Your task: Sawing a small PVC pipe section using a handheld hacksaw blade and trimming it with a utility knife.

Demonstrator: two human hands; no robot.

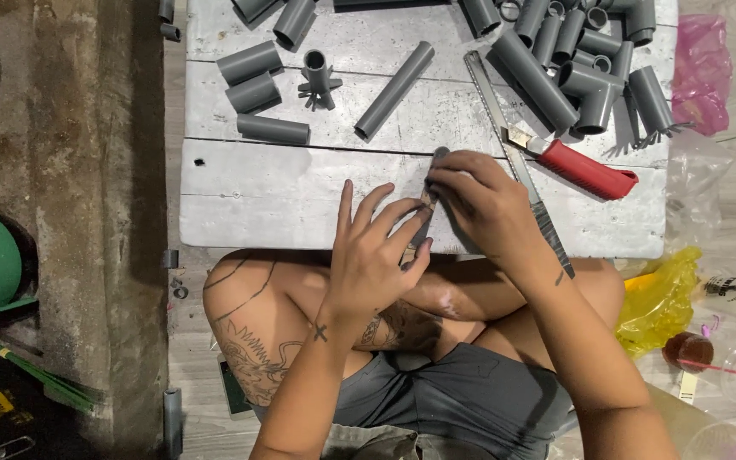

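Both hands (428, 221) on, seemingly, grey pipe (433, 183)

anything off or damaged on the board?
Yes: two grey pipe pieces have one end slit into splayed strips, one standing at the board's upper middle, one lying at its right edge. The red-handled utility knife lies with its blade out.

The person wears grey shorts (462, 392) and no sleeves. A small cross tattoo marks the left hand's (372, 255) wrist. Line tattoos, one dragon-like, cover the bare thighs.
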